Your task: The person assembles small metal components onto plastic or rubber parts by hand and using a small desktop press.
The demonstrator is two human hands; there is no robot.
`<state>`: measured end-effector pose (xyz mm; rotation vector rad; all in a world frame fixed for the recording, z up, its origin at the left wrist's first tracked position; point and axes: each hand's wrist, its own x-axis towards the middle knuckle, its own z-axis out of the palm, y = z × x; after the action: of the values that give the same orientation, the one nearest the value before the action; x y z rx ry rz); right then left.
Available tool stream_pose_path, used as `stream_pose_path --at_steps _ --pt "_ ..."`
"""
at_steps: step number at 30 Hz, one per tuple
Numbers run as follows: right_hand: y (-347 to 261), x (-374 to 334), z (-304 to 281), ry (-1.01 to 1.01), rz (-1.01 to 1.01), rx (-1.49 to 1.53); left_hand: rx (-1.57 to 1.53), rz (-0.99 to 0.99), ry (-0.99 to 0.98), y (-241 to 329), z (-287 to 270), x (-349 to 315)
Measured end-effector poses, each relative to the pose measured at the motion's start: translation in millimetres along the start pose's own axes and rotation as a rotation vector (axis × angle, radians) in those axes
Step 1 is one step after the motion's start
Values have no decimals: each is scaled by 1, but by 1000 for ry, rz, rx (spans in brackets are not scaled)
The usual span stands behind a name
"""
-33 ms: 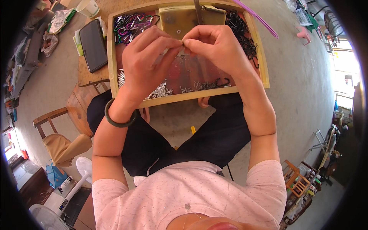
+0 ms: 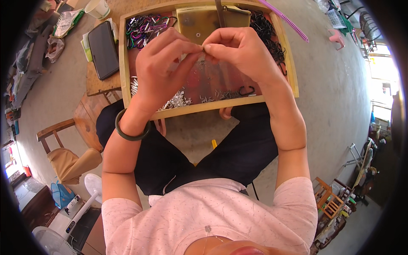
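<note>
Above the wooden tray (image 2: 208, 103), my left hand (image 2: 163, 63) and my right hand (image 2: 240, 51) meet fingertip to fingertip. Both are closed in a pinch around something tiny, mostly hidden by the fingers and too small to name. Behind them stands a yellowish metal block (image 2: 197, 21) with a dark upright bar (image 2: 219, 15). Coloured carabiners (image 2: 144, 27) are heaped at the tray's far left, and black carabiners (image 2: 265, 32) lie along its right side. Small silver pins (image 2: 178, 101) and thin grey springs or pins (image 2: 227, 94) lie along the near edge, beside one black hook-shaped piece (image 2: 246, 90).
A black phone (image 2: 103, 51) lies on the wooden table left of the tray, with a paper cup (image 2: 97, 8) behind it. A purple coiled strip (image 2: 289, 23) crosses the far right corner. A wooden chair (image 2: 89, 112) stands at left, a white fan (image 2: 53, 240) at lower left.
My left hand has shifted very slightly, while the fingertips of both hands stay together at the same spot.
</note>
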<state>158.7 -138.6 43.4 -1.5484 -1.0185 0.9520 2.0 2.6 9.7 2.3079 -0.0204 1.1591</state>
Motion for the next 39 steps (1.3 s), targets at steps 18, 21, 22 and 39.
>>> stream_pose_path --at_steps 18,21,22,39 --pt "3 1 22 310 -350 -371 -506 -675 -70 -14 -2 -8" --pt "5 6 23 287 -665 -608 -578 -666 -66 -18 -2 -9" --pt "7 6 23 286 -664 -610 -614 -676 -70 -17 -2 -8" --pt "-31 77 3 192 -359 -830 -600 -809 211 -39 -15 -1"
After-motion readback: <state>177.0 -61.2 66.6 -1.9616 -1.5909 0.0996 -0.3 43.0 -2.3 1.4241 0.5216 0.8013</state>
